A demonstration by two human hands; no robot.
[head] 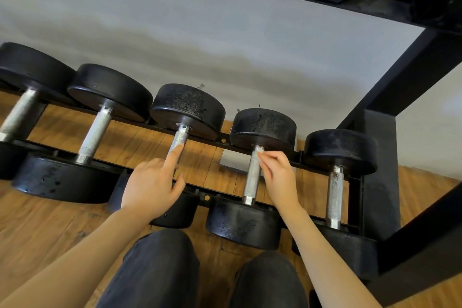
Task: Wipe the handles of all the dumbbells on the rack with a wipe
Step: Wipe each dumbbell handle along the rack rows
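With no wipe seen in either hand, the left hand [150, 185] is laid forefinger-out on the third handle [178, 141] and the right hand [280, 177], fingers loosely curled, beside the fourth handle [252, 175], so a wipe should be fetched and each knurled length rubbed fully.

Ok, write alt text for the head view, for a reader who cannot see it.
A person's left hand lays its index finger on the third dumbbell handle of five on a low black rack, while the right hand touches the fourth handle. No wipe is visible; dark-trousered knees and wood floor show below.
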